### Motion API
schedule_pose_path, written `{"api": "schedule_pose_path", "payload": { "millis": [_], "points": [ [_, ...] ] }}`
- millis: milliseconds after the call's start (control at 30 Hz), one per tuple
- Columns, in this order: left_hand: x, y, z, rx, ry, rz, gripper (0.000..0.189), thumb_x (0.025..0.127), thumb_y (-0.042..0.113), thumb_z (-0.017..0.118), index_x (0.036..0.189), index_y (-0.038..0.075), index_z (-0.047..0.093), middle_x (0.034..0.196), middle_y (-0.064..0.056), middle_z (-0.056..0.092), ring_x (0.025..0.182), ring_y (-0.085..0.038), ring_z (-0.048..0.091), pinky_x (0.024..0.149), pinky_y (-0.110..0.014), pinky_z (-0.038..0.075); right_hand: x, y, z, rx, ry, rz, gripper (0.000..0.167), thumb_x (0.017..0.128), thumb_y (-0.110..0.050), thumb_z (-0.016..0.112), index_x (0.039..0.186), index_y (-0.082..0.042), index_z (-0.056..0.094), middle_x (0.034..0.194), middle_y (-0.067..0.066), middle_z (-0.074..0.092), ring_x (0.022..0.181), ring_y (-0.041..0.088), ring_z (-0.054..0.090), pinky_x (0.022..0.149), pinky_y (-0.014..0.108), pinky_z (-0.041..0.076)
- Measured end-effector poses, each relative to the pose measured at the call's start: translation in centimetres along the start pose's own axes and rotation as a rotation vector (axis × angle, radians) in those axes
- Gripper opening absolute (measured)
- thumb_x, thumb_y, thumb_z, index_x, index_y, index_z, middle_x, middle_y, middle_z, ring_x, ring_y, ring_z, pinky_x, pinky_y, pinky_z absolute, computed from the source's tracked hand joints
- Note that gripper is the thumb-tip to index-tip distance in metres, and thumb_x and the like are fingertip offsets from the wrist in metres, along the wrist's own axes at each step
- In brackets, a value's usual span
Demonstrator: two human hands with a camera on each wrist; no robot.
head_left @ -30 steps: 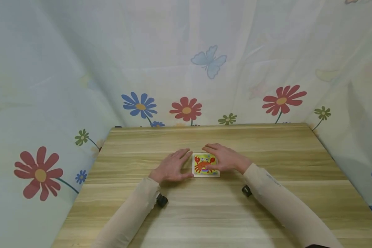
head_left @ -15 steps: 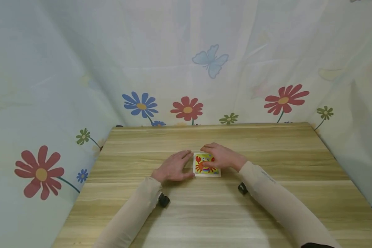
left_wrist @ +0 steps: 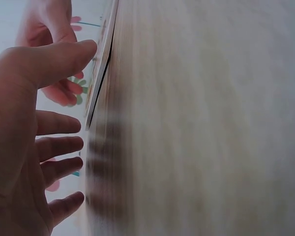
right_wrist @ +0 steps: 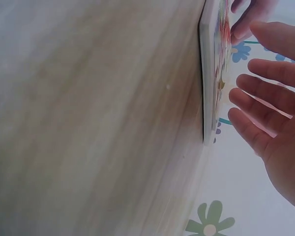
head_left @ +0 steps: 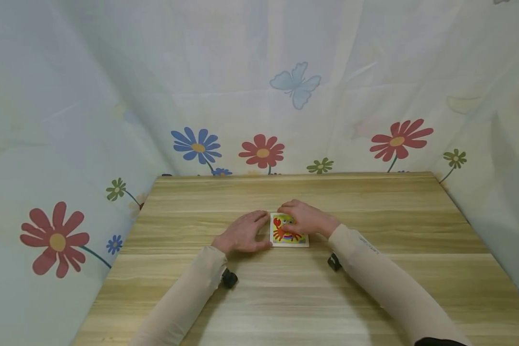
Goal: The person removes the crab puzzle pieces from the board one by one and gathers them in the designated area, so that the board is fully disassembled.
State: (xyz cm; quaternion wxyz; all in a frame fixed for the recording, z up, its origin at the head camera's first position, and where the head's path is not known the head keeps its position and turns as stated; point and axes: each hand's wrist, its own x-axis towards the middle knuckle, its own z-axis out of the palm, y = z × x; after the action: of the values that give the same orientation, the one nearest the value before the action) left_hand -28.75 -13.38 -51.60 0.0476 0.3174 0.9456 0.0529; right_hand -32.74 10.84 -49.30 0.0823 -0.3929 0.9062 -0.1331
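A square board with a white border (head_left: 300, 243) lies flat on the table, a red crab on yellow printed on its face. At its left edge is my left hand (head_left: 242, 233), thumb near the front corner and fingertips near the back one. My right hand (head_left: 307, 218) reaches over the board's right part, hiding one claw. In the left wrist view the left fingers (left_wrist: 61, 147) are spread, with the thumb beside the board's edge (left_wrist: 99, 78). The right wrist view has the right fingers (right_wrist: 268, 93) loosely extended above the printed face, gripping nothing.
The wood-grain table (head_left: 277, 298) runs back to a pale curtain (head_left: 225, 72) printed with flowers and a butterfly. Dark wrist devices, such as the left one (head_left: 229, 278), stick out below both sleeves.
My right hand has shifted a little left over the board and now covers the crab's right claw. The left hand stays at the left edge; the board has hardly moved.
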Motion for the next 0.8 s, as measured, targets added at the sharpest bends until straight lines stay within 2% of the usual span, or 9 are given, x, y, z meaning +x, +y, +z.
{"api": "schedule_pose_path", "payload": {
  "millis": [567,800],
  "points": [
    [0.0,0.3,-0.4,0.017,-0.024,-0.008,0.088,0.086,0.067,0.054,0.150,0.009,0.037,0.155,-0.009,0.035,0.144,-0.026,0.032,0.117,-0.042,0.028,1.4,-0.4,0.1,-0.042,-0.016,-0.031,0.042,0.094,-0.025,0.064,0.130,-0.004,0.061,0.131,0.014,0.058,0.125,0.031,0.051,0.110,0.043,0.040],
    [0.1,0.3,-0.4,0.032,-0.022,0.004,0.086,0.086,0.066,0.055,0.149,0.008,0.040,0.154,-0.011,0.037,0.143,-0.027,0.033,0.117,-0.043,0.029,1.8,-0.8,0.0,-0.014,-0.037,-0.025,0.041,0.093,-0.021,0.065,0.130,-0.003,0.061,0.130,0.015,0.058,0.123,0.031,0.051,0.110,0.044,0.040]
  ]
}}
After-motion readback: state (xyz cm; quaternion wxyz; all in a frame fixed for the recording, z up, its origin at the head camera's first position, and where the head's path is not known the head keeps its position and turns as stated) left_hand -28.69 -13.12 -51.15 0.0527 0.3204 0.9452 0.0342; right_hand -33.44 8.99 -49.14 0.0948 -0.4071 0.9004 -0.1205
